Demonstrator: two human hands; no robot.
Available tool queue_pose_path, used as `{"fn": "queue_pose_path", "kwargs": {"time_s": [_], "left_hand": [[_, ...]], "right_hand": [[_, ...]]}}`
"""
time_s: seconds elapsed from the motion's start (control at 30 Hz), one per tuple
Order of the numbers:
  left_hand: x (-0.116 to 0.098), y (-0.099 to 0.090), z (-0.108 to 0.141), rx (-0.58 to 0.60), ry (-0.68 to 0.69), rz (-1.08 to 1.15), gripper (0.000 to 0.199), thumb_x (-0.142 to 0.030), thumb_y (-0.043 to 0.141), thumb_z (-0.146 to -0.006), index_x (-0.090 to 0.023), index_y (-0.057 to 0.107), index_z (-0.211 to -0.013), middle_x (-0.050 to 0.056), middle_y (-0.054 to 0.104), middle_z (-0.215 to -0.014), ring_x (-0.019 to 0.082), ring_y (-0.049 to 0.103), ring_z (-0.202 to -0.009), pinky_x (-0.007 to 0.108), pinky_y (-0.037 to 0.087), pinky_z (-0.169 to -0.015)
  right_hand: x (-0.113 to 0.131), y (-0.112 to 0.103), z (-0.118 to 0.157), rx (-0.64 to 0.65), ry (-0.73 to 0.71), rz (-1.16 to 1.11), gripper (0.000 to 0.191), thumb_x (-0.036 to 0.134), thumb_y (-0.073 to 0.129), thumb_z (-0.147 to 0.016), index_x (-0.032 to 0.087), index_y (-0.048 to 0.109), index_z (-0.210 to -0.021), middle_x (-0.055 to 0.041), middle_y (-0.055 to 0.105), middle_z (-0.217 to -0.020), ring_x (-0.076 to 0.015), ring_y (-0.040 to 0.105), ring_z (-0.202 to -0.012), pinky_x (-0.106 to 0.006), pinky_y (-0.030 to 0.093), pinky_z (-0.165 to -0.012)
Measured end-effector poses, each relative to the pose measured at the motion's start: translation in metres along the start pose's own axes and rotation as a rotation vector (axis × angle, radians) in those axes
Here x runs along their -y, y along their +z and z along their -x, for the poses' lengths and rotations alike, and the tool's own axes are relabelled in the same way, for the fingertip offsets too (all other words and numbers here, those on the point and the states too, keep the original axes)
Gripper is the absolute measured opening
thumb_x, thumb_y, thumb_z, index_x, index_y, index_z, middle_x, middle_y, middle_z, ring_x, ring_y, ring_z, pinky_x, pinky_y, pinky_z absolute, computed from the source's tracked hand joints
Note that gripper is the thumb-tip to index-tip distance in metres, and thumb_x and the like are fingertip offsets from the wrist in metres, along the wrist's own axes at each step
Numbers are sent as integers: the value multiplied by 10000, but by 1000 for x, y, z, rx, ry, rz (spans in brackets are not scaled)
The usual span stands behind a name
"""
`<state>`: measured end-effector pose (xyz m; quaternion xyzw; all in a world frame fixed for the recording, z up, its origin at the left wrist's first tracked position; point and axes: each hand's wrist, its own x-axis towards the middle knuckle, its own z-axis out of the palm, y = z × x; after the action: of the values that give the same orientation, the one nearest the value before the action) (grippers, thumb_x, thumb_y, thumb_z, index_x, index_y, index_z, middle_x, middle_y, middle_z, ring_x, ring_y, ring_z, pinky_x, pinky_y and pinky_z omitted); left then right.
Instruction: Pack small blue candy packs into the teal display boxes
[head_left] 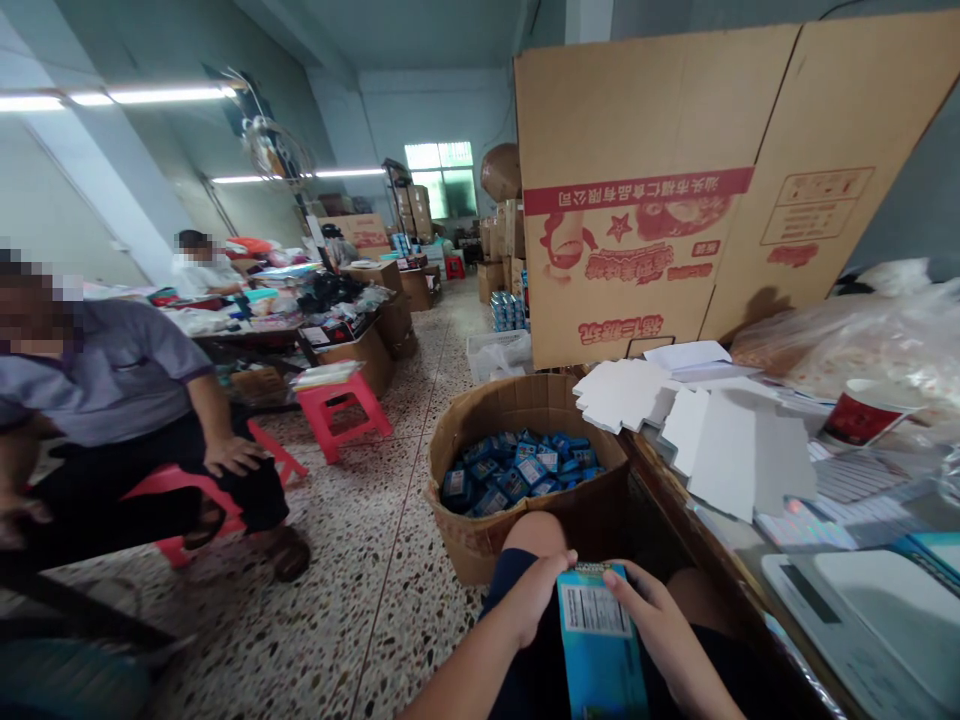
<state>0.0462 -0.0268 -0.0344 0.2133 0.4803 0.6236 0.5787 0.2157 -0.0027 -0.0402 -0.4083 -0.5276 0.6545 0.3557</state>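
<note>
A blue printed box (600,660) with a white label panel lies above my lap, its long side pointing toward me. My left hand (534,600) grips its far left corner, the thumb close to the top edge. On the other side my right hand (646,600) holds the far right corner, thumb pressed on the label. Just beyond my knees stands a large open carton (457,545), with many small blue boxes (517,475) heaped inside. The undersides of my fingers are hidden behind the box.
At right, a table carries flat white cardboard blanks (750,445), a scale (840,620), a red-and-white paper cup (862,415) and plastic bags. A tall cardboard sheet (637,130) stands behind. On the left a person (135,380) sits near a red stool (341,405); others work farther back.
</note>
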Motion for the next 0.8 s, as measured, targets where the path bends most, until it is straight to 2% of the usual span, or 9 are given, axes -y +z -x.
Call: {"fn": "queue_pose_path", "kwargs": {"time_s": [0.13, 0.2, 0.3, 0.4, 0.5, 0.6, 0.67, 0.73, 0.8], "left_hand": [[-37, -3, 9, 167, 8, -360, 287, -420, 784, -790, -190, 724, -629, 26, 659, -591, 252, 657, -684, 351, 517, -777], [-73, -2, 22, 312, 187, -591, 276, -411, 737, -845, -190, 747, -680, 47, 684, -676, 243, 646, -747, 335, 506, -798], [-129, 3, 47, 552, 618, -952, 170, -339, 686, -901, -214, 801, -891, 105, 734, -882, 280, 650, -937, 397, 464, -984], [-151, -2, 56, 534, 755, -1126, 133, -308, 691, -904, -259, 799, -965, 105, 745, -935, 306, 642, -1030, 456, 386, -1109], [-122, -33, 40, 451, 751, -1316, 128, -258, 664, -899, -242, 780, -950, 118, 733, -940, 326, 620, -1108, 463, 399, -1106], [-62, -78, 26, 468, 649, -1645, 128, -165, 626, -859, -178, 750, -884, 145, 710, -918, 333, 625, -1054, 480, 443, -1048], [-27, -100, 26, 512, 581, -1815, 149, -139, 600, -843, -137, 735, -907, 157, 690, -915, 317, 632, -1009, 467, 455, -1036], [-7, -112, 31, 451, 512, -1907, 262, -158, 604, -831, -102, 704, -1067, 185, 679, -1053, 325, 622, -1049, 463, 472, -1023], [-3, -114, 38, 428, 443, -1894, 323, -145, 585, -830, -95, 671, -1137, 193, 658, -1137, 325, 612, -1099, 446, 485, -1023]], "right_hand": [[35, 4, 11, 31, -85, 108, 529, 699, 675, -830, 177, 726, -902, -77, 733, -879, -275, 694, -869, -344, 571, -771], [57, 7, 19, 82, -202, 164, 452, 633, 678, -858, 196, 742, -954, -77, 733, -902, -267, 695, -864, -347, 576, -772], [81, 10, 24, 110, -498, 334, 279, 486, 730, -860, 253, 777, -1005, -90, 743, -1016, -288, 696, -976, -410, 571, -895], [76, 14, 5, 55, -726, 580, 154, 379, 695, -889, 287, 787, -972, -85, 753, -1069, -310, 673, -1105, -533, 427, -1127], [36, 32, -25, 152, -723, 882, 204, 236, 566, -934, 268, 761, -985, -66, 757, -1006, -278, 682, -1049, -557, 311, -1185], [-19, 59, -41, 385, -588, 1119, 308, 66, 462, -904, 200, 737, -947, -87, 755, -987, -263, 682, -1023, -475, 371, -1087], [-48, 76, -42, 471, -506, 1222, 359, 2, 434, -876, 164, 746, -949, -121, 756, -1026, -273, 679, -1050, -428, 386, -1033], [-64, 87, -39, 477, -474, 1292, 399, -18, 426, -873, 146, 760, -1015, -148, 751, -1073, -284, 676, -1075, -416, 376, -1020], [-68, 91, -37, 456, -480, 1318, 402, -10, 432, -884, 140, 759, -1063, -155, 748, -1088, -292, 675, -1075, -408, 377, -997]]}}
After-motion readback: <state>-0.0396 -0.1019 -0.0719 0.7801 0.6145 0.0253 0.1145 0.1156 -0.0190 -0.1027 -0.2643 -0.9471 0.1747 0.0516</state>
